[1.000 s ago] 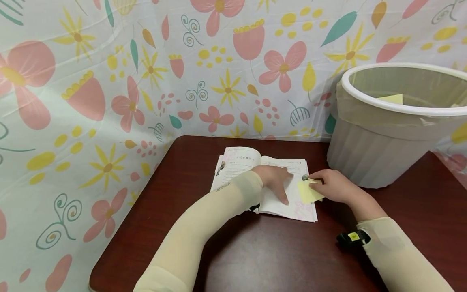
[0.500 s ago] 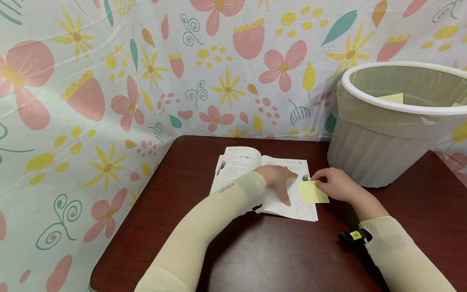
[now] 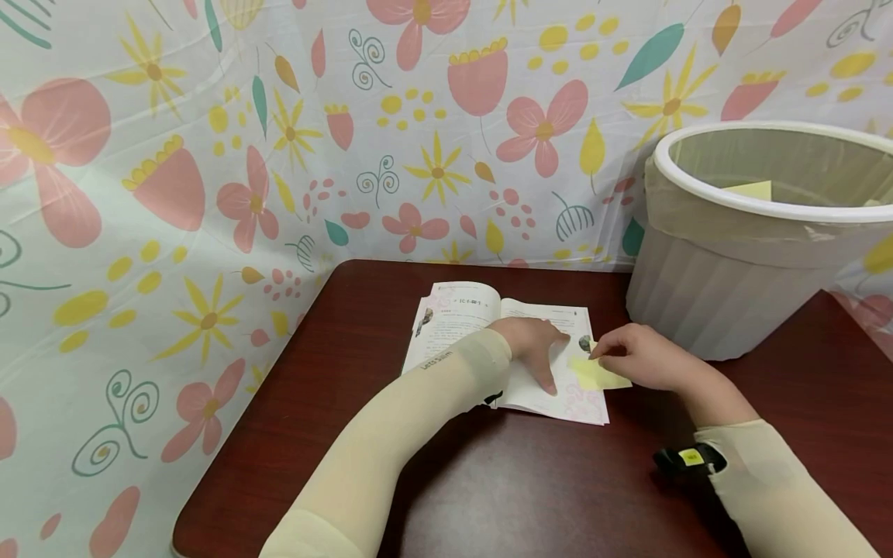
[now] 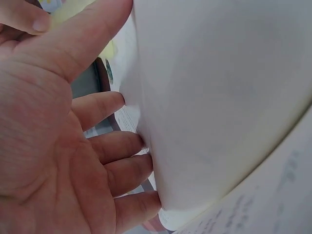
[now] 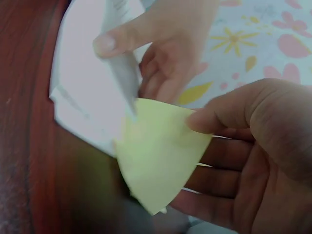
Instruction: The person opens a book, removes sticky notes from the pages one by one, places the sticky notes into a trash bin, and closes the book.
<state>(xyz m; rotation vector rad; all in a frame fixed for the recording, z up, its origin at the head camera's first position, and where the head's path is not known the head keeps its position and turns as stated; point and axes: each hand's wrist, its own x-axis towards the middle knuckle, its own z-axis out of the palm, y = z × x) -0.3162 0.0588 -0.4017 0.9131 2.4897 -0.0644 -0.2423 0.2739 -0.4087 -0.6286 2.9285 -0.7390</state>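
Observation:
An open book with printed pages lies on the table. My left hand rests across its right page, fingers spread and thumb toward the near edge. In the left wrist view, that hand's straight fingertips touch the page. At the book's right edge, my right hand pinches a yellow sticky note between thumb and fingers. The right wrist view shows the sticky note bowed, its far side against or very near the page; I cannot tell whether it sticks there.
A grey wastebasket with a white rim and clear liner stands at the right, with a yellow paper inside. The dark red-brown table meets a flower-patterned cloth behind and at the left.
The sticky note has shifted slightly right, and its held edge now looks bent upward. My right hand and forearm have drawn a little toward the right and nearer; the left hand has hardly moved.

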